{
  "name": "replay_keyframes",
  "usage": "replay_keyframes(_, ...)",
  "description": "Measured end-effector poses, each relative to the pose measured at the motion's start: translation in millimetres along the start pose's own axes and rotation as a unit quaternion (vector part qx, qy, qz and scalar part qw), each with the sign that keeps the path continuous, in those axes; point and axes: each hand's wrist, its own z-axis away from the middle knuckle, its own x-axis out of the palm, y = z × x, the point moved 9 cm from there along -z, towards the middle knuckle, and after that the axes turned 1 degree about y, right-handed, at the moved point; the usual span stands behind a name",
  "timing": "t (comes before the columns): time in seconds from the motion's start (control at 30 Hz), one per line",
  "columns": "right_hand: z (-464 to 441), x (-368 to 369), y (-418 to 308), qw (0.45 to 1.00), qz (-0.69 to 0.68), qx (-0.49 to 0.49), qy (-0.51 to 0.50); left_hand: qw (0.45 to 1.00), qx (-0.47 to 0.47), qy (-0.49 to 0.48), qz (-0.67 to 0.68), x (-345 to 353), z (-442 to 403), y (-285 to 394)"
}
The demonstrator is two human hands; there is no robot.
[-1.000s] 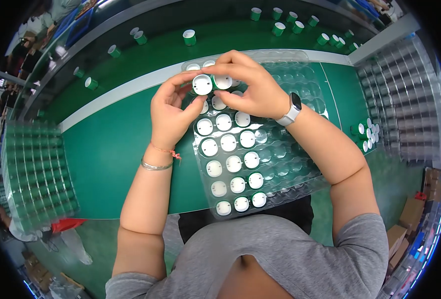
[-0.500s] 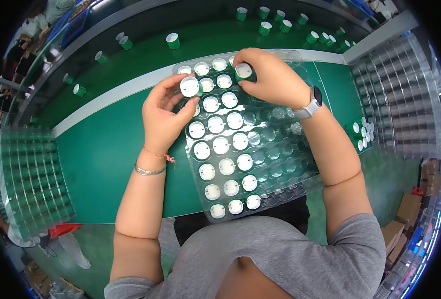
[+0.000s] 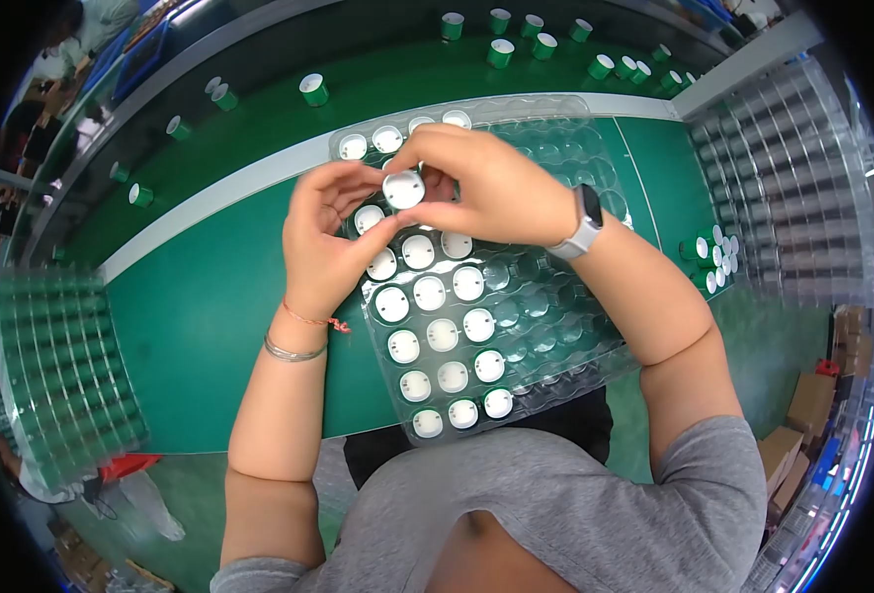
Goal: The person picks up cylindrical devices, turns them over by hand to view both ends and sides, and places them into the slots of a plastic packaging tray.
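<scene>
Green flat surface (image 3: 190, 336). White-topped, green-sided round cup (image 3: 404, 189) pinched in right hand (image 3: 501, 185), above clear plastic tray (image 3: 555, 287); left hand (image 3: 323, 232) curved beside it, own grip unclear. Hands hide parts of tray. Upper-left person (image 3: 53, 65) blurred, partly cut off.

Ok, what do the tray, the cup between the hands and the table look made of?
Tray: thin clear plastic, glossy; green shows through it and its moulded pockets catch glints. Cup: probably plastic, since its white face looks smooth and satin, though coated metal can't be ruled out. Table: smooth, even green with a dull sheen, perhaps laminate or a rubber mat; can't tell which.
</scene>
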Motion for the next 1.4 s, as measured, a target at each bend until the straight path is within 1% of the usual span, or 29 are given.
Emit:
replay_keyframes(0.03,0.7,-8.1,1.8,0.999,0.024,0.022,0.01,1.0,0.0,0.0,0.001,2.4,-1.4,1.2)
replay_keyframes(0.07,2.2,-18.7,2.5,0.998,0.048,0.042,0.019,0.999,0.036,0.016,-0.01,1.3,-3.3,9.5)
replay_keyframes(0.1,3.8,-31.3,0.7,0.996,0.085,0.028,0.03,0.997,0.071,0.033,-0.021,-0.7,-3.7,16.3)
replay_keyframes(0.13,8.6,-36.9,6.2,0.993,0.104,0.049,0.006,0.997,0.071,0.034,-0.02,-3.4,-3.3,14.5)
replay_keyframes(0.2,19.2,-38.6,16.8,0.982,0.148,0.106,-0.04,0.996,0.057,0.033,-0.062,-10.0,-3.2,6.8)
replay_keyframes(0.23,20.4,-38.2,20.0,0.982,0.15,0.109,-0.041,0.996,0.056,0.033,-0.059,-10.9,-2.9,5.7)
replay_keyframes(0.3,21.0,-34.8,23.2,0.98,0.174,0.085,-0.042,0.997,0.022,0.033,-0.066,-11.4,-3.5,0.5)
replay_keyframes(0.33,20.5,-34.3,23.4,0.98,0.175,0.086,-0.042,0.997,0.022,0.032,-0.064,-11.1,-3.5,0.3)
replay_keyframes(0.4,20.6,-27.4,29.7,0.978,0.151,0.122,-0.078,0.996,0.03,0.032,-0.072,-10.7,-3.3,1.4)
replay_keyframes(0.53,23.1,-29.1,28.5,0.98,0.137,0.113,-0.085,0.995,0.043,0.044,-0.08,-11.4,-4.2,3.9)
replay_keyframes(0.6,22.4,-36.6,32.5,0.972,0.136,0.173,-0.078,0.996,0.035,0.043,-0.075,-11.2,-5.0,3.1)
replay_keyframes(0.63,21.7,-37.7,34.7,0.972,0.137,0.174,-0.078,0.996,0.035,0.043,-0.074,-11.1,-4.8,3.0)
replay_keyframes(0.7,17.4,-59.6,44.6,0.971,0.144,0.187,0.021,0.996,0.026,0.049,-0.071,-12.5,-5.2,1.2)
replay_keyframes(0.73,15.7,-60.6,50.0,0.971,0.148,0.188,0.022,0.996,0.027,0.048,-0.068,-12.2,-5.3,2.1)
replay_keyframes(0.8,12.5,-83.8,59.1,0.958,0.151,0.19,0.155,0.994,0.03,0.07,-0.073,-18.1,-5.7,4.5)
replay_keyframes(0.83,8.8,-89.0,64.6,0.945,0.229,0.186,0.143,0.994,0.034,0.072,-0.071,-19.6,-7.6,5.4)
replay_keyframes(0.87,4.0,-92.6,74.8,0.945,0.232,0.184,0.143,0.993,0.04,0.087,-0.073,-23.0,-8.4,6.6)
replay_keyframes(0.93,-5.8,-96.2,90.3,0.913,0.356,0.167,0.105,0.992,0.041,0.102,-0.069,-24.8,-6.9,5.9)
replay_keyframes(0.97,-13.5,-96.5,103.9,0.92,0.328,0.205,0.066,0.99,0.041,0.112,-0.074,-26.0,-7.6,4.9)
replay_keyframes(1.0,-23.3,-97.8,109.8,0.919,0.331,0.203,0.064,0.988,0.045,0.122,-0.082,-27.7,-9.3,5.4)
replay_keyframes(1.07,-35.2,-92.6,137.1,0.877,0.398,0.269,0.015,0.986,0.059,0.129,-0.09,-28.7,-9.7,7.1)
replay_keyframes(1.13,-49.6,-84.9,156.0,0.876,0.401,0.268,0.003,0.982,0.073,0.141,-0.102,-34.2,-9.4,11.4)
replay_keyframes(1.2,-64.3,-75.5,177.7,0.873,0.413,0.257,-0.02,0.984,0.043,0.145,-0.089,-38.3,-10.2,7.5)
replay_keyframes(1.23,-68.6,-71.9,190.3,0.885,0.383,0.263,-0.01,0.985,0.034,0.155,-0.074,-40.2,-10.1,5.8)
replay_keyframes(1.27,-75.5,-68.6,190.8,0.897,0.35,0.27,0.0,0.983,0.05,0.157,-0.075,-40.4,-10.6,7.1)
replay_keyframes(1.3,-80.5,-65.6,192.9,0.896,0.342,0.283,-0.009,0.983,0.055,0.157,-0.079,-40.1,-11.3,7.3)
replay_keyframes(1.33,-88.3,-60.9,192.8,0.898,0.342,0.276,-0.014,0.982,0.06,0.156,-0.085,-39.3,-11.9,7.3)
replay_keyframes(1.4,-95.6,-59.9,193.3,0.886,0.34,0.316,0.026,0.982,0.065,0.155,-0.088,-39.3,-11.4,7.0)
